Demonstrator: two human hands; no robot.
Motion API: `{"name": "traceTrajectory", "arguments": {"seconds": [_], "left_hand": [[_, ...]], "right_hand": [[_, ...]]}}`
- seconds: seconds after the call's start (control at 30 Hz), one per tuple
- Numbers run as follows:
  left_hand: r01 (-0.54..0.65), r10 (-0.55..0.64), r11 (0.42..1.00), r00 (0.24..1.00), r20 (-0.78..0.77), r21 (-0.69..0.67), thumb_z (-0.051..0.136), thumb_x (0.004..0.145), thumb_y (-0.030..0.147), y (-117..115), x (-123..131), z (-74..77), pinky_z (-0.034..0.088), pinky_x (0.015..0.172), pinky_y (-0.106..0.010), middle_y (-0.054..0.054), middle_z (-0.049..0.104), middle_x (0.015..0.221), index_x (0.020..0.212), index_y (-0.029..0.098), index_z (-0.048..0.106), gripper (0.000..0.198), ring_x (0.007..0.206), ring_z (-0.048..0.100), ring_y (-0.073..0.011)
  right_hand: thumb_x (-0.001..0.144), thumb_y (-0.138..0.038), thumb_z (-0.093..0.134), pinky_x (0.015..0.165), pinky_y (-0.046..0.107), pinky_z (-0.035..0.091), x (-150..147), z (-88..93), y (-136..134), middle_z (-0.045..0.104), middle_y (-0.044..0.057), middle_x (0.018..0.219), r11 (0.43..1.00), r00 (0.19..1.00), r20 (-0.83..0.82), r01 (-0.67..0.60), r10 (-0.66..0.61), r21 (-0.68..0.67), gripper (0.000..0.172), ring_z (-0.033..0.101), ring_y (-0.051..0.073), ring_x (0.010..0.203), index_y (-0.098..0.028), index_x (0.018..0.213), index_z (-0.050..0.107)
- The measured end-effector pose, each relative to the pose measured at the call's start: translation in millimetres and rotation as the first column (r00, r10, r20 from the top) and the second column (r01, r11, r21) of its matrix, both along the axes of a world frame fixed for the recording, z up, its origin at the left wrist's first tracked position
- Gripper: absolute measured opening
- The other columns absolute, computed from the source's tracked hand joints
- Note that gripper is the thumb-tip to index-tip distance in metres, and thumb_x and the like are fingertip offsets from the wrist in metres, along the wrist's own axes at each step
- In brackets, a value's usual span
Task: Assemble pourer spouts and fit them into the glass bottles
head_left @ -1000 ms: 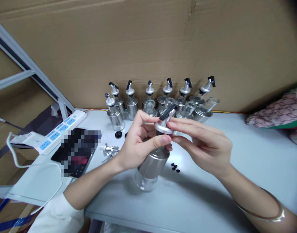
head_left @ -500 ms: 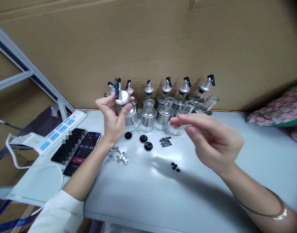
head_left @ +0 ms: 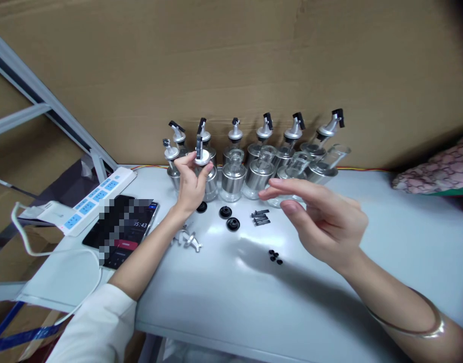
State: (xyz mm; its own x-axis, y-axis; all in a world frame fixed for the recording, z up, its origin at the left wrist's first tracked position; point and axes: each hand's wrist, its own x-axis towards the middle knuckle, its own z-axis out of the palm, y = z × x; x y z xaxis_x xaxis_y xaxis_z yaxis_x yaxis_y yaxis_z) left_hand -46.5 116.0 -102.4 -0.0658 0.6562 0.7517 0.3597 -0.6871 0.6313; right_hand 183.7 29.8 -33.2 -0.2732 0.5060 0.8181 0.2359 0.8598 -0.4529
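Thumb and fingers of my left hand point(head_left: 191, 184) are closed round a silver pourer cap point(head_left: 202, 157) with a black lever, at the neck of a front-row glass bottle point(head_left: 211, 184). My right hand point(head_left: 322, 219) hovers over the table, fingers apart, holding nothing. Behind it stand open glass bottles with metal bands point(head_left: 233, 176). Several back-row bottles carry pourers point(head_left: 265, 128). On the table lie black round stoppers point(head_left: 233, 224), black levers point(head_left: 260, 217), small black caps point(head_left: 279, 261) and silver spout pieces point(head_left: 192, 241).
At the left are a white power strip point(head_left: 99, 196), a white cable point(head_left: 76, 250) and phones point(head_left: 118, 217), partly blurred out. A patterned cloth bundle point(head_left: 439, 169) sits at the far right. Brown cardboard point(head_left: 231, 60) rises behind the bottles; a metal frame point(head_left: 46, 85) stands left.
My left hand has moved right and slightly down with the pourer cap, onto the front-row bottle's neck. The view has shifted slightly. My right hand has barely moved.
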Motion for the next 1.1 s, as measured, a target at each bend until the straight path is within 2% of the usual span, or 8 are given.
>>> {"name": "traceTrajectory", "arguments": {"seconds": [0.13,0.5,0.63,0.73,0.87,0.97,1.03,1.1], "left_hand": [[-0.030,0.032,0.997,0.999,0.023,-0.071,0.055,0.090,0.051,1.1,-0.8,-3.6,0.050,0.094,-0.048,-0.009,0.052,0.111,0.113,0.025,0.029,0.044,0.102,0.063,-0.0214],[-0.026,0.025,0.995,1.000,-0.005,-0.093,0.053,0.090,0.055,4.5,-1.5,-3.4,0.047,0.097,-0.045,-0.012,0.049,0.115,0.115,0.022,0.030,0.047,0.108,0.060,-0.0213],[-0.035,0.032,0.996,0.999,-0.033,-0.077,0.053,0.090,0.055,6.6,-2.6,1.7,0.046,0.097,-0.042,-0.012,0.045,0.118,0.114,0.023,0.030,0.046,0.110,0.057,-0.0214],[-0.049,0.045,0.996,0.997,-0.061,-0.078,0.054,0.089,0.054,4.9,-1.1,6.1,0.047,0.094,-0.039,-0.010,0.046,0.115,0.114,0.024,0.030,0.047,0.108,0.057,-0.0202],[-0.058,0.055,0.997,0.997,-0.048,-0.059,0.060,0.087,0.049,-7.0,-1.6,19.1,0.048,0.092,-0.036,-0.009,0.043,0.119,0.114,0.025,0.031,0.047,0.111,0.053,-0.0200],[-0.079,0.077,0.996,0.996,-0.048,-0.049,0.060,0.088,0.037,-28.2,-7.1,37.4,0.047,0.089,-0.033,-0.008,0.042,0.122,0.112,0.025,0.035,0.036,0.116,0.051,-0.0204],[-0.101,0.094,0.993,0.991,-0.099,-0.060,0.058,0.088,0.030,-48.3,-12.4,52.2,0.047,0.082,-0.030,-0.006,0.046,0.116,0.108,0.025,0.040,0.027,0.107,0.053,-0.0183],[-0.113,0.081,0.987,0.963,-0.257,-0.113,0.054,0.089,0.026,-71.7,-18.4,66.0,0.048,0.078,-0.030,-0.004,0.048,0.104,0.098,0.024,0.045,0.014,0.096,0.054,-0.0173]], "right_hand": [[0.092,-0.013,0.056,0.071,0.031,0.060,-0.9,-1.2,-0.5,0.076,0.000,0.092,0.999,1.000,0.013,0.001,-0.001,-0.041,0.038,0.073,0.016,0.078,-0.032,0.125,0.060],[0.091,-0.011,0.054,0.069,0.030,0.058,-6.1,-2.7,-1.3,0.074,0.002,0.088,0.998,0.997,0.054,-0.054,0.056,-0.042,0.037,0.071,0.015,0.077,-0.028,0.124,0.059],[0.090,-0.009,0.054,0.067,0.028,0.056,-12.5,-5.2,-1.2,0.074,0.003,0.086,0.994,0.986,0.135,-0.094,0.101,-0.060,0.030,0.069,0.014,0.075,-0.022,0.116,0.061],[0.090,-0.011,0.055,0.071,0.029,0.055,-21.3,-15.5,-4.1,0.074,0.006,0.088,0.985,0.957,0.243,-0.138,0.161,-0.108,0.018,0.068,0.015,0.078,-0.017,0.105,0.064],[0.092,-0.015,0.052,0.078,0.033,0.055,-37.8,-37.7,-15.0,0.072,0.010,0.092,0.949,0.848,0.451,-0.172,0.279,-0.264,0.015,0.066,0.020,0.088,-0.014,0.098,0.066],[0.091,-0.017,0.055,0.087,0.038,0.053,-50.4,-50.7,-24.0,0.067,0.014,0.111,0.910,0.734,0.567,-0.172,0.374,-0.377,0.024,0.063,0.024,0.101,-0.013,0.112,0.064],[0.093,-0.021,0.054,0.092,0.040,0.051,-58.3,-55.0,-27.8,0.062,0.015,0.122,0.897,0.677,0.618,-0.152,0.400,-0.415,0.030,0.060,0.025,0.109,-0.016,0.120,0.062],[0.094,-0.026,0.053,0.094,0.044,0.049,-66.1,-56.9,-29.8,0.060,0.015,0.126,0.895,0.642,0.651,-0.134,0.405,-0.425,0.031,0.058,0.027,0.112,-0.019,0.123,0.063]]}}
